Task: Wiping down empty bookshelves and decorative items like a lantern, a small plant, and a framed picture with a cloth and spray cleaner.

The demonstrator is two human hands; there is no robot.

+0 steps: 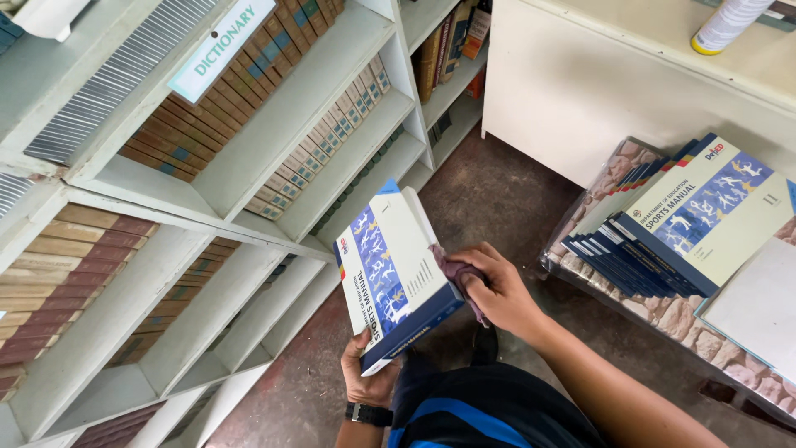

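**One book held up, a cloth pressed on its page edge**

The left hand [367, 377] is closed around the lower corner of one book [388, 274], thumb on the cover, and it holds the book upright in the air. The book has a cream cover with a blue picture strip and a dark blue spine. A black watch [369, 413] sits on the wrist just below this grip.

The right hand [497, 290] is closed on one small purple cloth [452, 274] and presses it against the white page edge of the book, above and to the right of the left hand's grip. The cloth touches the book; part of it hangs under the fingers.

Far to the right of both hands, one stack of the same books [663, 224] lies on a stone-patterned bench [663, 319]. I count about seven dark blue spines, but the exact number I cannot tell.

To the left of the grip stands one white shelf [249, 158] with rows of brown books [224, 91]. One spray can [730, 25] stands at the top right.
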